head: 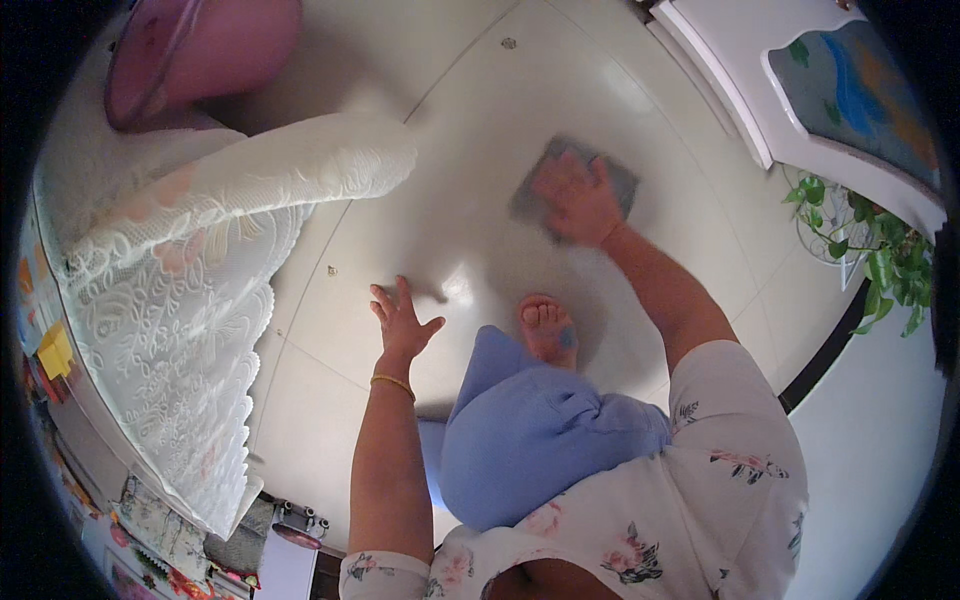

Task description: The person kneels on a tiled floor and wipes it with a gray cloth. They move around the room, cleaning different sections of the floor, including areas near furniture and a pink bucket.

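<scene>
Under my right hand [577,196] lies a dark grey cloth [624,180], roughly square and blurred. The palm presses it flat against the pale tiled floor [450,232], with the fingers spread over it. My left hand [403,324] holds nothing; its fingers are apart, just over the tiles, and a bracelet circles the wrist. Whether its fingertips touch the floor I cannot tell. Between the two hands, nearer to me, my bare foot [550,328] shows below a blue trouser leg.
A white lace tablecloth [202,315] hangs at the left. Behind it stands a pink plastic bin [225,56]. At the upper right is a white cabinet [720,82] with a painted panel. A leafy potted plant [889,247] on a white wire stand is beside the wall.
</scene>
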Available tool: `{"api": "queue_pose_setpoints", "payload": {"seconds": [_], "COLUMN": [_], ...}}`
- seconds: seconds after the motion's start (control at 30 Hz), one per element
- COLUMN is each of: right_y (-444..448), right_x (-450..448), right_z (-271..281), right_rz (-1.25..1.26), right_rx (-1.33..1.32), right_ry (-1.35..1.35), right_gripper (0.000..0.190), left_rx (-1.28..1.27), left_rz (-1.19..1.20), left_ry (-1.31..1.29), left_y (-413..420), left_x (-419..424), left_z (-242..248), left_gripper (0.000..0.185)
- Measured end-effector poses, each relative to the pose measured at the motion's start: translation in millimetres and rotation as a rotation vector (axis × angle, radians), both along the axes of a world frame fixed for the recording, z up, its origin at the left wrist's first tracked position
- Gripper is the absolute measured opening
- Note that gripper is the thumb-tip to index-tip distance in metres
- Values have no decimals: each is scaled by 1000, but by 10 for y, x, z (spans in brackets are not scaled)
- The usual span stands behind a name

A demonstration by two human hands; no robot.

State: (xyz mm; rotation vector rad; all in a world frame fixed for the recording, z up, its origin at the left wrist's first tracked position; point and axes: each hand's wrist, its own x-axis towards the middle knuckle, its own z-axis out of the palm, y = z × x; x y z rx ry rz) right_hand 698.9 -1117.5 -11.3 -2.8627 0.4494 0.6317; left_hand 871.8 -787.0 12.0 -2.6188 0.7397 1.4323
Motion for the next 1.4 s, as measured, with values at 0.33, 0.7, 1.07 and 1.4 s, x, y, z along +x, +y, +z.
{"api": "queue_pose_setpoints", "payload": {"seconds": [0.33,0.7,1.07,1.4], "right_y": [-46,447,-256,1430], "right_x": [580,-313,1797,1927], "right_z": [-127,-168,-265,-372], "right_rz": [80,-602,-482,326], "right_rx": [-43,257,-128,362], "right_ry": [-141,-613,-424,-538], "right_gripper": [60,66,73,62], "left_rx": [83,-173,217,177], "left_rz": [13,238,389,308], "left_ry": [-29,-422,-238,-278], "left_y": [-150,295,-393,-354], "left_x": [-61,143,206,193], "left_z": [122,-417,-309,-409], "left_gripper": [116,95,131,131]}}
